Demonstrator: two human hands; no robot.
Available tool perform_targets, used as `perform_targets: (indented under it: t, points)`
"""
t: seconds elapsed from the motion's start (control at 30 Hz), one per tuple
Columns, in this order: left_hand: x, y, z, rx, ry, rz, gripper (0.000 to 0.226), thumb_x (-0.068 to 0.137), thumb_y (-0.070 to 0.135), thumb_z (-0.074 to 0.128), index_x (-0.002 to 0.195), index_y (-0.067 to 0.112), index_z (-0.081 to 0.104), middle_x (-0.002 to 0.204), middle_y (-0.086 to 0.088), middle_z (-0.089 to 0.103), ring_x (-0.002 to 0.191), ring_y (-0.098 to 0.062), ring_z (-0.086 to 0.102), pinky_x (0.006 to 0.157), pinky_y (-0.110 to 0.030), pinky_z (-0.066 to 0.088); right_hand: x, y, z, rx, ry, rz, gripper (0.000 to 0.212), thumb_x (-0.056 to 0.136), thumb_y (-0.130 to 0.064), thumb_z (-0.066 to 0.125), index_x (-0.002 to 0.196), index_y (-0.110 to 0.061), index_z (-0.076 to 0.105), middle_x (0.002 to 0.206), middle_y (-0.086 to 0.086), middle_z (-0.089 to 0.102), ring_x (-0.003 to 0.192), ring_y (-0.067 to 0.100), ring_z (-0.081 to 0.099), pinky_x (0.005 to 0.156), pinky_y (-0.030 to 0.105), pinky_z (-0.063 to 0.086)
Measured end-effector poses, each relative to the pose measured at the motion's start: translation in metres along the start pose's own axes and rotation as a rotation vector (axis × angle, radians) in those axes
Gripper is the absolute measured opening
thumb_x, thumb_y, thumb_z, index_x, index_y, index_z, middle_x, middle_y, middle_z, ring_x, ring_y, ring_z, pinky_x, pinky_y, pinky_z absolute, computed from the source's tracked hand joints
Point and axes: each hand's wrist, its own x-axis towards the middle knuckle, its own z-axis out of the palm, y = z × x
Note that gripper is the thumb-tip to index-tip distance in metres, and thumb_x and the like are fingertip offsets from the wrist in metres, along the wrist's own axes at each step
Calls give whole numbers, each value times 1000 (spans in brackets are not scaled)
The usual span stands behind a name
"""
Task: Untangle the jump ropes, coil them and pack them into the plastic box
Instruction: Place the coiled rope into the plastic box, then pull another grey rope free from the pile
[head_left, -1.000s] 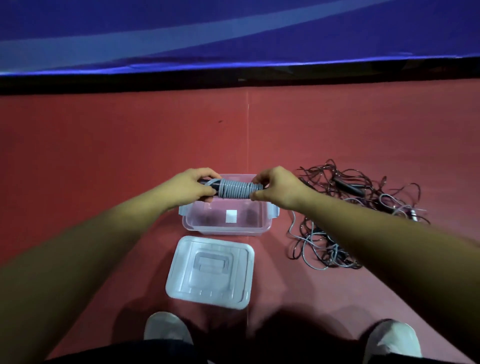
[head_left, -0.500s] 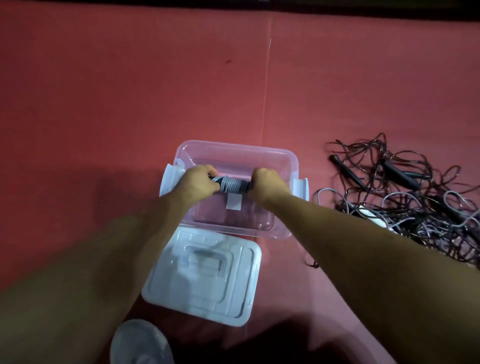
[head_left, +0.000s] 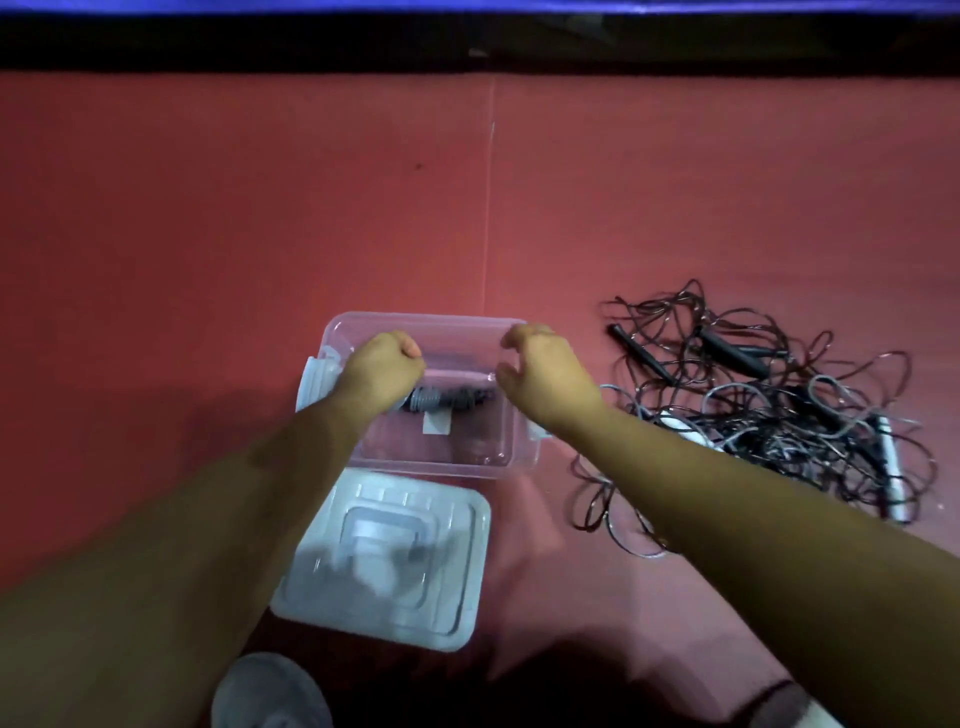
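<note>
Left hand (head_left: 382, 371) balled over the clear box (head_left: 441, 464), fingers curled at one end of the coiled rope (head_left: 448, 400), grip unclear; coil lies inside the box. Right hand (head_left: 540, 374) hovers loose-fingered, holding nothing; tangled ropes (head_left: 753, 410) on the floor alongside

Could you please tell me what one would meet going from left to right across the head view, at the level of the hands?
In order: left hand → coiled jump rope → right hand → tangle of jump ropes. The plastic box spans both hands, so it is left out.
</note>
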Motion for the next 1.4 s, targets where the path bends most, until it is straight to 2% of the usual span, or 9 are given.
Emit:
perform_targets:
  t: [0.33,0.5,0.63,0.7,0.8,0.9,1.03,1.3,1.4]
  points:
    - [-104,131,69,-63,-222,280,18,85,5,56,81,20,64,89,-16,73,85,-35,67,75,-36,52,-139,149,-98,-86,-20,526,65,73,-31,78,126,-6,50,125,21,55,113,36,55,92,37,48]
    - [-119,144,129,69,-385,304,12,86,12,59,87,22,66,94,-9,73,81,-24,63,79,-31,50,-169,185,-83,-23,-14,507,57,75,-28,77,124,-7,55,123,17,51,113,35,54,94,37,48]
    - [-102,129,168,195,-430,303,16,87,12,61,78,25,59,78,8,63,93,-24,65,71,-26,43,-164,201,-52,6,-91,407,51,75,-21,73,121,-6,58,121,16,51,113,35,54,96,37,47]
    - [-91,122,181,255,-421,323,13,88,9,59,96,19,60,84,6,60,93,-25,60,71,-24,37,-156,206,-34,26,-118,388,55,73,-24,73,124,-9,58,123,15,53,115,33,54,97,38,48]
    - [-67,113,203,306,-433,410,58,89,7,54,142,27,47,115,-17,58,107,-33,58,92,-32,43,-143,214,-12,58,-113,398,60,74,-28,75,129,-11,57,126,15,54,115,33,56,99,41,47]
    - [-47,108,226,381,-499,450,63,93,4,47,151,29,37,121,-20,54,113,-33,55,97,-30,37,-131,222,4,53,-68,412,60,76,-33,74,131,-16,57,123,13,53,113,33,56,99,41,47]
    - [-32,113,247,387,-434,520,35,93,1,51,124,13,64,117,-14,63,109,-31,60,95,-34,42,-122,230,11,75,-25,431,53,73,-27,76,123,-19,61,120,11,53,108,33,57,95,40,49]
    - [-43,148,205,445,-309,621,13,89,27,66,100,21,70,95,-8,70,90,-30,65,80,-36,52,-123,208,-24,246,-76,467,36,77,-32,73,112,-34,70,118,4,43,115,22,52,109,34,41]
    - [-55,170,163,337,-211,562,11,87,30,68,87,20,71,83,-8,72,82,-30,66,79,-38,54,-132,181,-58,536,-31,465,14,86,-13,71,98,-9,77,100,-7,50,100,9,53,100,19,43]
